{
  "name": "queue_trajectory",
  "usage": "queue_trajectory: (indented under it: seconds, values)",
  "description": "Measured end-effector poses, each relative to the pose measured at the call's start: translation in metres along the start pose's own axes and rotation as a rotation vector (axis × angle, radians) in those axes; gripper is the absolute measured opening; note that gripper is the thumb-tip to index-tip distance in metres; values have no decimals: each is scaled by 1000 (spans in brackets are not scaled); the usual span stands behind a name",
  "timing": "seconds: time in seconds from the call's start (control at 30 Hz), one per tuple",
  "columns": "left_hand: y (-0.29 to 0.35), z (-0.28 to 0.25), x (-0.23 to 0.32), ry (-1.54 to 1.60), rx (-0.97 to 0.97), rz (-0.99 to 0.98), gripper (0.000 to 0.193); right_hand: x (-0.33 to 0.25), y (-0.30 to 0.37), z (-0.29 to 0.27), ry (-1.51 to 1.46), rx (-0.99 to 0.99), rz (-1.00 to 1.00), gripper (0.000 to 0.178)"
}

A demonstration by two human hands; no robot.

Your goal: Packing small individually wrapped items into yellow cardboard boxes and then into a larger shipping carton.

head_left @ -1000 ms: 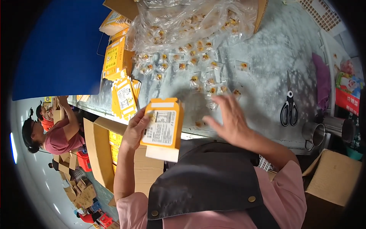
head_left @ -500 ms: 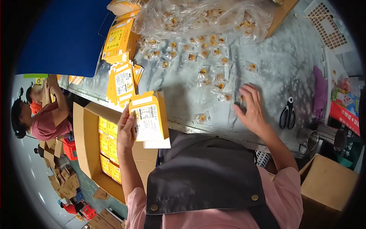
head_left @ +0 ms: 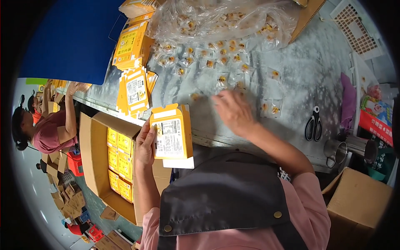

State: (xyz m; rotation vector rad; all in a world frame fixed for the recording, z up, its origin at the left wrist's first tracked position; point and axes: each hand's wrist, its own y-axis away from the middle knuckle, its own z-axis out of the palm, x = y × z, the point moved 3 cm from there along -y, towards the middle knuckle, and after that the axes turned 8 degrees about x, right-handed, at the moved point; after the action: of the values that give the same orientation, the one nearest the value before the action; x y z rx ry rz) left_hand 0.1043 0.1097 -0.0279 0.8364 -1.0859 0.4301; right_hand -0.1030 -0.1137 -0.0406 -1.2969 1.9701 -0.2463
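Note:
My left hand [head_left: 144, 143] holds a small yellow carton [head_left: 171, 132] upright by its left side, its top flap open, above the table's near edge. My right hand [head_left: 233, 110] is blurred, lying over the grey table [head_left: 308, 79] among several small clear sachets [head_left: 221, 79] with yellow contents. Whether its fingers pinch a sachet I cannot tell. Beyond them lies a big clear plastic bag [head_left: 225, 16] full of the same sachets.
Flat yellow cartons [head_left: 132, 89] are stacked at the table's left, more [head_left: 129, 43] behind them. A brown box [head_left: 116, 158] with filled yellow cartons stands below left. Scissors [head_left: 313, 124], a steel cup [head_left: 335, 151] and another brown box [head_left: 360, 204] are at right. Another person [head_left: 46, 129] works at left.
My right hand has swept left across the table toward the sachets near the carton. My left hand has turned the carton more upright and brought it a little to the right.

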Motion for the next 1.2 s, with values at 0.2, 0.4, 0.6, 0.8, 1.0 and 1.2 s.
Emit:
queue_trajectory:
  seconds: [0.2,0.4,0.6,0.8,1.0,1.2]
  values:
    - [-9,12,-11,18,-15,-31,46,44,19,-26,77,-2,180,39]
    - [-9,15,-11,24,-27,-26,46,53,32,-39,-225,50,312,35]
    - [-10,19,-16,44,-46,-31,44,50,30,-59,-853,115,734,39]
    - [-12,25,-18,57,-66,-53,43,37,22,-71,-1008,135,839,38]
    - [-13,29,-20,43,-82,-57,43,41,26,-72,-1015,183,850,29]
    - [-13,30,-20,27,-84,-67,43,85,31,-89,-502,317,667,19]
